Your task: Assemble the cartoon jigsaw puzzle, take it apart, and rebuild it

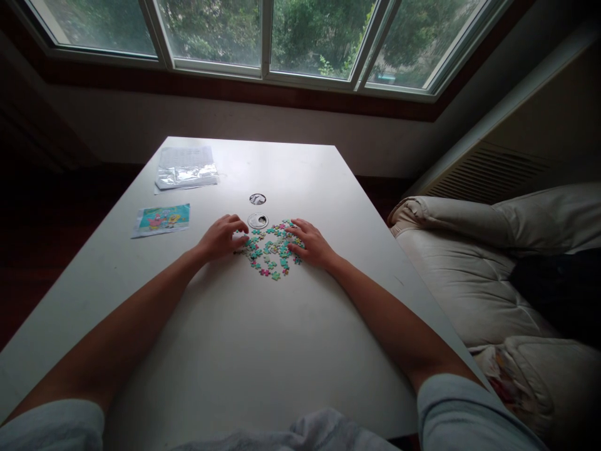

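A loose pile of small jigsaw puzzle pieces (276, 274), mostly teal and green with some pink and yellow, lies on the white table (263, 351). At the pile's left edge rests my left hand (222, 238), its fingers curved and a gap showing between thumb and forefinger. On the right side, my right hand (310, 244) has its fingers spread over the outer pieces, partly covering them. Neither hand visibly holds a piece. Just beyond the pieces are two round black-and-silver discs, a nearer disc (258, 220) and a farther disc (257, 199).
A colourful cartoon picture sheet (162, 219) lies left of my left hand. Behind it sits a clear plastic packet (186, 168) over papers. A cream sofa (464, 282) stands along the right side. Windows (263, 37) are beyond the table's far edge.
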`<state>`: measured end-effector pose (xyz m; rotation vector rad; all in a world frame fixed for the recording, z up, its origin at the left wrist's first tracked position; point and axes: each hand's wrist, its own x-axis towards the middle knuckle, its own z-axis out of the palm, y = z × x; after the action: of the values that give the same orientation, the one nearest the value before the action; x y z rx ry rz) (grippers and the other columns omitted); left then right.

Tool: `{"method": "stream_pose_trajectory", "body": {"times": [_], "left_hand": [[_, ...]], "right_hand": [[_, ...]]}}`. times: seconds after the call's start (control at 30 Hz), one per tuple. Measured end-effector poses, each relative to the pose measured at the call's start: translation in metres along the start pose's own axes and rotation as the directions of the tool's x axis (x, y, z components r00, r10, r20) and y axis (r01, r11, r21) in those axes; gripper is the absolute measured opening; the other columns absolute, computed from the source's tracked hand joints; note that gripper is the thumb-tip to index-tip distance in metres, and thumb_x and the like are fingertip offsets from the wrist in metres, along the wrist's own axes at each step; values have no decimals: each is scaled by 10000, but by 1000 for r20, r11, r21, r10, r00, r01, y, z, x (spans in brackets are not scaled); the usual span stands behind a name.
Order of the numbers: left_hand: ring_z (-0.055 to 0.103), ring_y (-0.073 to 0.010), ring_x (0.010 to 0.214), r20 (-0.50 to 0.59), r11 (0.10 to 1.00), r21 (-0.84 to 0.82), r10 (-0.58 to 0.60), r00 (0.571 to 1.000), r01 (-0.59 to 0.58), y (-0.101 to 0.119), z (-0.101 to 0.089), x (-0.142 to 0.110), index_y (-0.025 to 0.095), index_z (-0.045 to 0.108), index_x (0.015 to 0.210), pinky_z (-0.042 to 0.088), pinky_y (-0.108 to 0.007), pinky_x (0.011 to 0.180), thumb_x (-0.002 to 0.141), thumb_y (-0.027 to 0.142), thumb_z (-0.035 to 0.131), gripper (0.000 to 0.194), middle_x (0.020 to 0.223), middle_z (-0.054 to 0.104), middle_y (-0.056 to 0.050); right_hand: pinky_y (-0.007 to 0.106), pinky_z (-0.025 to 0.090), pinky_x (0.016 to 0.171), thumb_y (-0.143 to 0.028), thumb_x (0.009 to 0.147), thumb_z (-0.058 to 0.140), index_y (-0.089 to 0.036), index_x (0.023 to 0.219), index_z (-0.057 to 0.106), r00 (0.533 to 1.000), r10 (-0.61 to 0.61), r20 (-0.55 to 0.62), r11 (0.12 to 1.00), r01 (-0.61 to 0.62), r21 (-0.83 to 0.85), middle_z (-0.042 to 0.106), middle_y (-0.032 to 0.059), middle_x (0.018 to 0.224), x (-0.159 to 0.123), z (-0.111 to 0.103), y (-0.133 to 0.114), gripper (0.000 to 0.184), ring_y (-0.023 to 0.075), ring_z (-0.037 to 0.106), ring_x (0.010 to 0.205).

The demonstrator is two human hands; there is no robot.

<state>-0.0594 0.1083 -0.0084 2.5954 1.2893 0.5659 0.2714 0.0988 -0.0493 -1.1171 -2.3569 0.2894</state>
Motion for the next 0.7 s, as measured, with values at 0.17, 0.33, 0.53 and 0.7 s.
{"method": "stream_pose_trajectory", "body": {"times": [0.17, 0.33, 0.53, 0.7], "left_hand": [[556, -238, 1008, 140, 980, -33, 200, 970, -197, 23, -4, 2, 256, 716, 965, 425, -374, 924, 887, 449, 669, 213, 1056, 650, -68], [560, -261, 1013, 196, 973, 86, 193, 961, -213, 39, -4, 1, 248, 690, 928, 411, -394, 892, 870, 444, 682, 204, 1040, 649, -78], [571, -255, 997, 223, 960, 152, 198, 954, -235, 47, -6, 1, 237, 679, 923, 404, -390, 851, 888, 361, 646, 133, 1043, 655, -77], [579, -258, 974, 220, 951, 220, 170, 961, -219, 55, -7, -1, 222, 681, 912, 398, -395, 827, 879, 318, 636, 111, 1020, 652, -86]], "right_hand": [[557, 364, 1187, -403, 943, 639, -279, 1370, 614, 1000, 20, -15, 1000, -20, 11, 515, 118, 1509, 0, 0, 1, 446, 319, 420, 1439], [566, 378, 1173, -387, 929, 657, -286, 1344, 632, 1000, 22, -19, 1000, -21, 16, 527, 115, 1494, 0, 0, 2, 427, 327, 434, 1425], [550, 382, 1172, -381, 923, 666, -271, 1322, 644, 1000, 17, -16, 1000, -17, 1, 533, 119, 1484, 0, 0, 3, 415, 322, 437, 1420], [562, 389, 1164, -360, 915, 677, -271, 1286, 662, 999, 22, -34, 999, -22, 23, 548, 123, 1466, 0, -2, -1, 382, 323, 459, 1400]]}}
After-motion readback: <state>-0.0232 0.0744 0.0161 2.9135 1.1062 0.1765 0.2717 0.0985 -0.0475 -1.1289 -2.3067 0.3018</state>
